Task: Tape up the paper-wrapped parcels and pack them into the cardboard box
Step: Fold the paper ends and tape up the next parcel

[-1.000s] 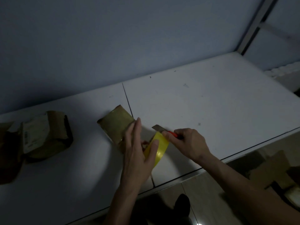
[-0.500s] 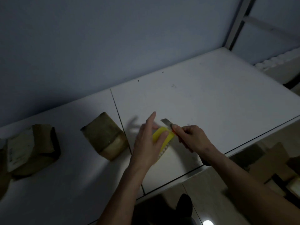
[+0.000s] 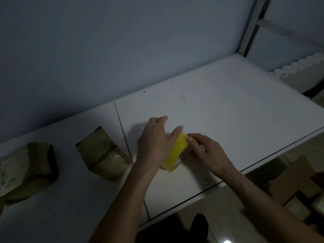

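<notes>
Both hands meet over a yellow tape dispenser near the front edge of the white tabletop, just right of the seam between its two panels. The left hand lies over the dispenser's left side with thumb up against the yellow body and fingers stretched forward (blurred, so whether this grip is closed on it I cannot tell). The right hand has its fingers curled onto the dispenser's right end, above the row of serrated teeth. Left of the seam, one paper-wrapped parcel with a band of tape across it stands apart from the hands. A second parcel, crumpled and bearing a pale label, sits near the tabletop's left edge. Cardboard shows on the floor beyond the front edge at lower right.
</notes>
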